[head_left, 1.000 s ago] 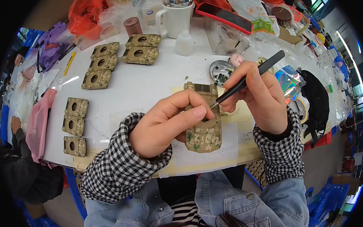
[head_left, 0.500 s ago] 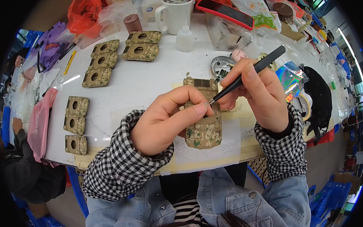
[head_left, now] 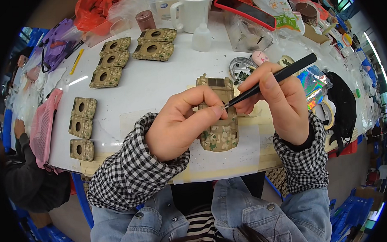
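A camouflage-patterned model tank hull [head_left: 219, 138] lies on a white sheet in front of me, partly hidden beneath my hands. Above its middle, the thumb and forefinger of my left hand [head_left: 176, 123] pinch together; whatever is between them is too small to name. My right hand [head_left: 283, 103] grips black tweezers [head_left: 281, 75] like a pen, their thin metal tips meeting the left fingertips. Just beyond my right fingers is a clear round dish [head_left: 232, 71] holding small dark green pieces.
Several matching hulls with round holes, such as a single one [head_left: 82, 149], stand at the left. A white mug [head_left: 194, 14], a small squeeze bottle [head_left: 201, 38] and a red-cased phone [head_left: 245, 11] occupy the back. Tape [head_left: 328, 116] and a black bag [head_left: 341, 103] lie right. Another person's hand [head_left: 19, 128] shows far left.
The whole view has shifted slightly. My fingertips and the tweezers stay together over the hull, and the tiny bright speck seen at the tips before is now barely visible.
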Demonstrator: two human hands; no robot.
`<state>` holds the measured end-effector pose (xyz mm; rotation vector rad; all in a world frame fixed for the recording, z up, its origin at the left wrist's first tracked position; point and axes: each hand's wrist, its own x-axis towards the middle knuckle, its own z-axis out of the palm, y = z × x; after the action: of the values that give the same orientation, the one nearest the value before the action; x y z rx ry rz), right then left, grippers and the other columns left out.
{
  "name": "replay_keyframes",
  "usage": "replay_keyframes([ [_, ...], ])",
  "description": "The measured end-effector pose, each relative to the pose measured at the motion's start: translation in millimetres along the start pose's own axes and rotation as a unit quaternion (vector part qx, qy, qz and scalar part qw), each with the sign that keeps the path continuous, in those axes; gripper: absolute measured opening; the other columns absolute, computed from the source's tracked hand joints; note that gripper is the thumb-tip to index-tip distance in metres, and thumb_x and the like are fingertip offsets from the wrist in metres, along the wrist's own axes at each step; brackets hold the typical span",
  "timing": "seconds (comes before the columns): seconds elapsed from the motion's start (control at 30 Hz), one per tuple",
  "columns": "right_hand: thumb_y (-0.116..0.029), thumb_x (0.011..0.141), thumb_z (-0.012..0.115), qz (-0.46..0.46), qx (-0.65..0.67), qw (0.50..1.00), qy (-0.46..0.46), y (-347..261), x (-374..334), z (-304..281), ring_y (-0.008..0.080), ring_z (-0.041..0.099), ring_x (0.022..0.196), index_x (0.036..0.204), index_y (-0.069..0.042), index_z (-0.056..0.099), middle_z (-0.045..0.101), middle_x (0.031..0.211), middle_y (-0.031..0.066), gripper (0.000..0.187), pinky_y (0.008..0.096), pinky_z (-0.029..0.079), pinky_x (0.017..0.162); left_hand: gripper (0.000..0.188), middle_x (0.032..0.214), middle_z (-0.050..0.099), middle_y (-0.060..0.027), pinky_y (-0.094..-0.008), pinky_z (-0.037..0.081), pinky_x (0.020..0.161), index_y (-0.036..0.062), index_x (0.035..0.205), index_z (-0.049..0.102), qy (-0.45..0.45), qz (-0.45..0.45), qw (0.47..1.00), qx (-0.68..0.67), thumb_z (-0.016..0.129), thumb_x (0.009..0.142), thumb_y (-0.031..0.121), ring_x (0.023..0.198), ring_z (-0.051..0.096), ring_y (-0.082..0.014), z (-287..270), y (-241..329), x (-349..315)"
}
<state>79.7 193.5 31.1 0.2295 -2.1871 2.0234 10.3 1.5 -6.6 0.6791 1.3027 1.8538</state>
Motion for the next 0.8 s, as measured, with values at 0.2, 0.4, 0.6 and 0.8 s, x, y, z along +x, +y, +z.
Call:
replay_keyframes([
  [0.2,-0.026,0.1,0.033,-0.053,-0.062,0.996,0.022,-4,-1,1,0.0166,0.064,0.071,0.095,0.004,0.053,0.063,0.078,0.0132,0.036,0.0259,0.052,0.065,0.013,0.084,0.058,-0.0009,-0.0219,0.04,0.062,0.0042,0.09,0.056,0.011,-0.031,0.999,0.007,0.05,0.092,0.016,0.072,0.05,-0.0081,-2,2,1],
  [0.4,-0.018,0.098,0.043,-0.083,0.028,0.995,0.046,3,-4,7,0.0179,0.065,0.088,0.1,0.004,0.055,0.061,0.096,0.0121,0.026,0.0269,0.053,0.078,0.018,0.1,0.061,-0.0144,-0.0339,0.053,0.077,0.0009,0.096,0.052,0.026,-0.046,0.998,0.029,0.044,0.095,0.016,0.091,0.064,-0.0247,2,9,3],
  [0.6,-0.021,0.099,0.04,-0.056,0.031,0.997,0.038,6,-4,8,0.0199,0.065,0.089,0.101,0.005,0.054,0.062,0.095,0.014,0.029,0.0289,0.054,0.08,0.016,0.077,0.057,0.0049,-0.0157,0.035,0.052,0.0061,0.096,0.06,0.06,-0.02,0.998,-0.022,0.054,0.093,0.021,0.062,0.045,0.0003,3,1,3],
  [0.8,-0.022,0.099,0.039,-0.037,0.035,0.998,0.035,7,-4,8,0.0223,0.066,0.089,0.1,0.006,0.054,0.062,0.094,0.0152,0.031,0.0296,0.055,0.079,0.014,0.087,0.059,0.0007,-0.0176,0.043,0.065,0.0017,0.097,0.058,0.049,0.023,0.998,-0.013,0.054,0.092,0.014,0.078,0.051,-0.0024,4,-1,4],
])
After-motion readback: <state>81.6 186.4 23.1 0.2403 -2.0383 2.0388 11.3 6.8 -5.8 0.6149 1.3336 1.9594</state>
